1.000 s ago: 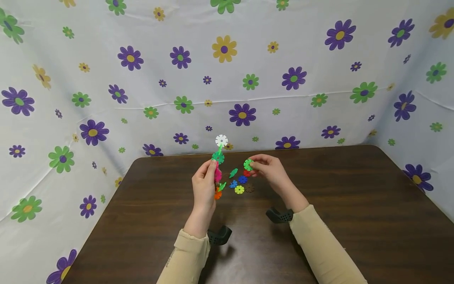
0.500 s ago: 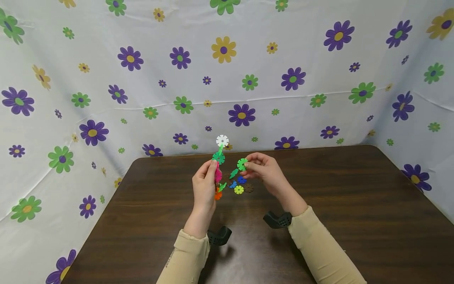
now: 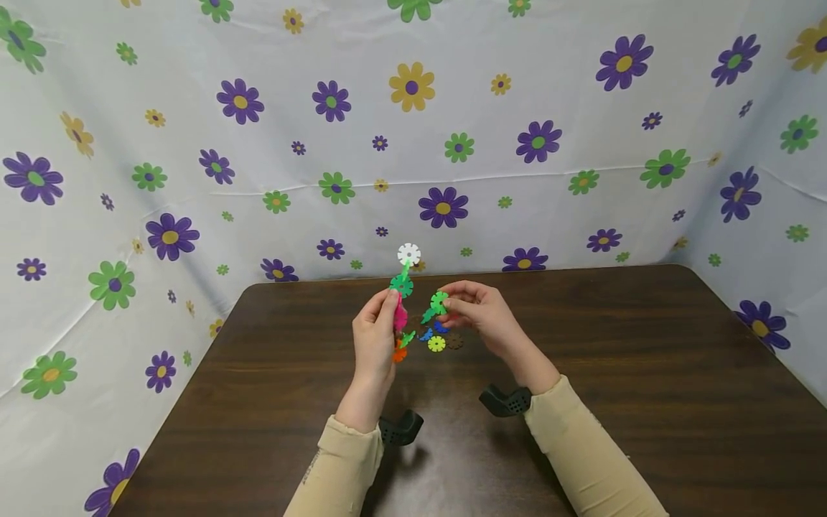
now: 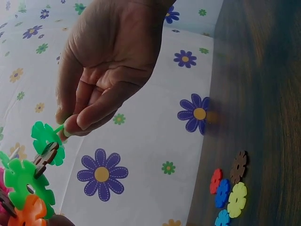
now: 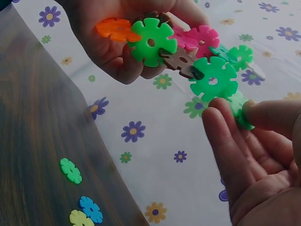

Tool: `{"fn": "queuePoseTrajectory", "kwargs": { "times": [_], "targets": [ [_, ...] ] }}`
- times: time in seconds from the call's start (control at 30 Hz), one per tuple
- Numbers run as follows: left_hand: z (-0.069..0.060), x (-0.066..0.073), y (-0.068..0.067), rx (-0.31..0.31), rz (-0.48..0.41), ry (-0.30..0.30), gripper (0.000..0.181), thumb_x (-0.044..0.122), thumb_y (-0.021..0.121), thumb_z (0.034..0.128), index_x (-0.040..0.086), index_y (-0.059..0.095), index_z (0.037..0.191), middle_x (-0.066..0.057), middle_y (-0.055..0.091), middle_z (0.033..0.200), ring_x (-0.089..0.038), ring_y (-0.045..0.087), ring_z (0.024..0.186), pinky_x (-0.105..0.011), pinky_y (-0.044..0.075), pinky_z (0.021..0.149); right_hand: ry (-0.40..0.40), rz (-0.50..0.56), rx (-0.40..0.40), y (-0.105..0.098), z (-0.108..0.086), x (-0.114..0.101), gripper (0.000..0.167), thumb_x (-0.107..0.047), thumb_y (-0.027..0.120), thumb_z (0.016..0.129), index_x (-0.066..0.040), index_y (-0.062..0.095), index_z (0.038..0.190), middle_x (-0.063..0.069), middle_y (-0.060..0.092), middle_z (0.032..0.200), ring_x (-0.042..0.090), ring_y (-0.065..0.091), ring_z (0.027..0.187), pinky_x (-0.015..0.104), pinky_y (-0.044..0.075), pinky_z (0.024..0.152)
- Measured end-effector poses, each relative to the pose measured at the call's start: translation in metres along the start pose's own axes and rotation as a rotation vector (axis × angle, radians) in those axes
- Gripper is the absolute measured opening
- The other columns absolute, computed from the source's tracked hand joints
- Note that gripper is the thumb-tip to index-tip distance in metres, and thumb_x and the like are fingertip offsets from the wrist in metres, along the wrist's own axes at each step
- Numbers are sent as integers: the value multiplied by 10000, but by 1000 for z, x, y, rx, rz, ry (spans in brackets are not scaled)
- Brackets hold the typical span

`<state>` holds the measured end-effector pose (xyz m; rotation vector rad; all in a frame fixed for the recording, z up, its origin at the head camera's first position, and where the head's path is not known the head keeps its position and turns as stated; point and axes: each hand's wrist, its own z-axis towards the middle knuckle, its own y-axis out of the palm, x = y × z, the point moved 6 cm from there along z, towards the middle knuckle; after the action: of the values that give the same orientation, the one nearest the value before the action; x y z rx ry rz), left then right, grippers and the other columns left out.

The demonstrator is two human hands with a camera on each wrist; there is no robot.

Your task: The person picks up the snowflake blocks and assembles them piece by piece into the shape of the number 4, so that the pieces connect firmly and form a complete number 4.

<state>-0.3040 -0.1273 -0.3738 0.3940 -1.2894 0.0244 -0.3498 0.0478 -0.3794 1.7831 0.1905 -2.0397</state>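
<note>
My left hand (image 3: 375,334) grips a chain of slotted plastic connector discs by a pink disc (image 3: 400,316). A white disc (image 3: 408,254) tops the chain, above a teal disc (image 3: 402,286); an orange disc (image 3: 400,352) sits low. My right hand (image 3: 484,316) pinches a bright green disc (image 3: 438,302) between thumb and fingers. In the right wrist view, that green disc (image 5: 240,110) meets the edge of a larger green disc (image 5: 214,79), which joins the chain through a brown disc (image 5: 180,61). Whether their slots are engaged I cannot tell.
Loose discs lie on the brown table (image 3: 581,337) below the hands: yellow (image 3: 436,344), brown (image 3: 455,342), blue (image 3: 441,327) and a red one (image 4: 216,181). A flowered white cloth (image 3: 362,143) stands behind and at both sides.
My right hand has moved left with the bright green disc, closing the gap to the green disc on the chain. The left hand has barely moved.
</note>
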Motion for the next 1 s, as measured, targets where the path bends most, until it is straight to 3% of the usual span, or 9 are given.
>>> {"fn": "queuePoseTrajectory", "kwargs": {
  "times": [0.2, 0.43, 0.67, 1.0],
  "targets": [
    [1, 0, -3, 14, -18, 0, 319, 255, 626, 962, -64, 647, 969, -9, 543, 655, -119, 421, 541, -204, 348, 470, -32, -74, -4, 4, 0, 0, 306, -23, 633, 926, 135, 612, 1187, 94, 718, 896, 177, 701, 716, 337, 572, 686],
    [1, 3, -4, 27, -40, 1, 243, 233, 618, 967, 1, 664, 907, -6, 529, 639, -114, 403, 529, -191, 339, 463, -45, -107, -13, 5, 0, 1, 290, -16, 628, 928, 130, 622, 1178, 124, 714, 898, 185, 695, 703, 470, 552, 734],
    [1, 1, 2, -2, -51, -8, 239, 250, 620, 966, 23, 671, 911, -5, 519, 640, -122, 410, 546, -203, 335, 481, -46, -98, -3, 3, -1, -2, 297, -47, 622, 934, 113, 614, 1184, 108, 688, 873, 199, 683, 686, 381, 575, 673],
    [1, 1, -1, 10, -33, -5, 261, 251, 620, 966, -3, 673, 936, -2, 541, 655, -112, 428, 551, -202, 353, 484, -22, -89, -8, 4, -1, -1, 296, -96, 585, 971, 101, 611, 1191, 110, 683, 885, 243, 687, 694, 362, 574, 660]
  ]
}}
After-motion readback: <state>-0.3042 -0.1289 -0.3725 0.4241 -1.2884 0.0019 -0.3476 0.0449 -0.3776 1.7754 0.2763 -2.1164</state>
